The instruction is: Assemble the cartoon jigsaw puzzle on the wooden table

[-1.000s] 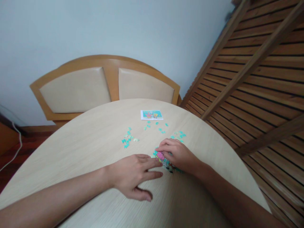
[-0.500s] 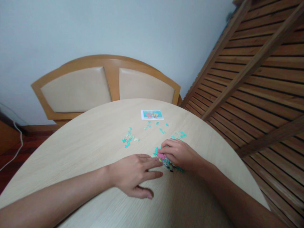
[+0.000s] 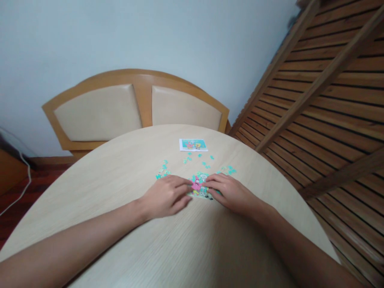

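A partly joined jigsaw puzzle (image 3: 198,185) lies on the round table between my hands. It shows a pink starfish character, a pale figure beside it and turquoise around them. My left hand (image 3: 171,195) grips the puzzle's left edge, its fingers bent and close together. From the right, my right hand (image 3: 229,191) has its curled fingertips on the opposite edge and covers part of that side. Loose turquoise puzzle pieces (image 3: 163,171) lie just beyond my left hand, partly hidden by it. More loose pieces (image 3: 230,170) are beyond my right hand.
A small picture card (image 3: 193,145) with cartoon figures lies toward the table's far side, and several scattered pieces (image 3: 204,164) sit nearer. Behind the pale wooden table (image 3: 120,248) stands a bench back with cream panels (image 3: 99,112). A slatted wooden screen (image 3: 324,96) borders the right.
My left hand has moved up and its spread fingers have drawn together at the puzzle's left edge. The puzzle has turned to lie straighter and shifted slightly away from me. My right hand has barely moved.
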Demonstrator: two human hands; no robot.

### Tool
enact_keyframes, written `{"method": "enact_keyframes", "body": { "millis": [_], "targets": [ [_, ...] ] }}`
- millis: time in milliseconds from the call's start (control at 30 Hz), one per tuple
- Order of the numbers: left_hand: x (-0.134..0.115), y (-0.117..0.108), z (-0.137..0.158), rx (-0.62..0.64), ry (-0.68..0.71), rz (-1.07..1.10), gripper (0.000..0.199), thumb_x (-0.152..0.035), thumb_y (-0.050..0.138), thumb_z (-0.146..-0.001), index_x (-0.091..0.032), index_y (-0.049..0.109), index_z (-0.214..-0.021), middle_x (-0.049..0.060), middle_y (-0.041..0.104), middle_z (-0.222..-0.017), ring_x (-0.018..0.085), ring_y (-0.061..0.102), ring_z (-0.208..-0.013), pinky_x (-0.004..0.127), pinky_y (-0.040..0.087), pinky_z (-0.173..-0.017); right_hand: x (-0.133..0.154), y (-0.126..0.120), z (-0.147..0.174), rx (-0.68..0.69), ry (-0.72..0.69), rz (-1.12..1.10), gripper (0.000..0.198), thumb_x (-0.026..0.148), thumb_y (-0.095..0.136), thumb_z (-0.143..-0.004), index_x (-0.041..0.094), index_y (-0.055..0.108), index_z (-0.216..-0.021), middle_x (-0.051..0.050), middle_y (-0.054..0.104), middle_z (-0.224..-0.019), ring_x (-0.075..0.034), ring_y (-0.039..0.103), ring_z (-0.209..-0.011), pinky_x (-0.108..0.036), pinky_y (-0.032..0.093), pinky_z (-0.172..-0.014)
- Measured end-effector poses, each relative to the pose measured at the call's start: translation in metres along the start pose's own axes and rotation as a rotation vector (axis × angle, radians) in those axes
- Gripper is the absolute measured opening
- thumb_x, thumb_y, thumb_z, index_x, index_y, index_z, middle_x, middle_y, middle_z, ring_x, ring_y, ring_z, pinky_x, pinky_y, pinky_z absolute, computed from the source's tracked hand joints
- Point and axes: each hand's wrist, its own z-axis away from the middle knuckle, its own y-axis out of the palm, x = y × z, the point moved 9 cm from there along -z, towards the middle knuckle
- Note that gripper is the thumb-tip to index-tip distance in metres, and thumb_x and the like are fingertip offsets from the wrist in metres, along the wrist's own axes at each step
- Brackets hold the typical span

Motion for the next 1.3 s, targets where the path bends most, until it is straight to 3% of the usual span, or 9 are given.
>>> {"method": "enact_keyframes", "body": {
  "millis": [133,300,867,1133,1300],
  "targets": [
    [0.050,-0.010,0.007,-0.065,-0.255,-0.074,0.021,-0.028,0.053,-0.096,-0.018,0.067,-0.109,0.009,0.071,-0.110,0.025,0.066,-0.099,0.044,0.055,-0.090,-0.001,0.002,0.000,0.012,-0.020,-0.008,0.031,0.020,0.051,-0.101,0.024,0.071,-0.124,-0.010,0.070,-0.121,-0.025,0.064,-0.111,-0.043,0.051,-0.097],
    [0.073,-0.009,0.013,-0.034,-0.345,-0.051,0.024,-0.022,0.057,-0.090,-0.018,0.067,-0.110,0.009,0.072,-0.106,0.027,0.065,-0.101,0.046,0.054,-0.092,-0.003,0.002,-0.001,0.015,-0.019,-0.015,0.031,0.020,0.051,-0.101,0.022,0.072,-0.124,-0.011,0.070,-0.122,-0.025,0.064,-0.113,-0.044,0.052,-0.099],
    [0.084,0.000,0.013,-0.079,-0.391,0.274,0.022,-0.018,0.054,-0.091,-0.017,0.068,-0.108,0.008,0.071,-0.104,0.023,0.063,-0.100,0.042,0.050,-0.094,0.006,0.004,-0.003,0.000,-0.058,-0.034,0.033,0.015,0.049,-0.100,0.022,0.070,-0.125,-0.010,0.070,-0.125,-0.025,0.062,-0.117,-0.044,0.051,-0.102],
    [0.070,0.002,0.010,-0.088,-0.405,0.480,0.021,-0.026,0.056,-0.093,-0.016,0.066,-0.108,0.003,0.070,-0.089,0.015,0.064,-0.078,0.027,0.052,-0.074,0.007,0.007,-0.004,-0.012,-0.061,-0.040,0.034,0.015,0.050,-0.100,0.023,0.070,-0.126,-0.010,0.070,-0.126,-0.024,0.062,-0.117,-0.045,0.051,-0.102],
    [0.068,0.002,0.010,-0.161,-0.417,0.592,0.022,-0.030,0.057,-0.093,-0.014,0.063,-0.108,0.003,0.068,-0.086,0.014,0.063,-0.078,0.026,0.053,-0.072,0.007,0.007,-0.005,-0.015,-0.050,-0.040,0.034,0.015,0.049,-0.100,0.023,0.069,-0.126,-0.011,0.069,-0.126,-0.025,0.062,-0.117,-0.045,0.051,-0.101]
  ]
}}
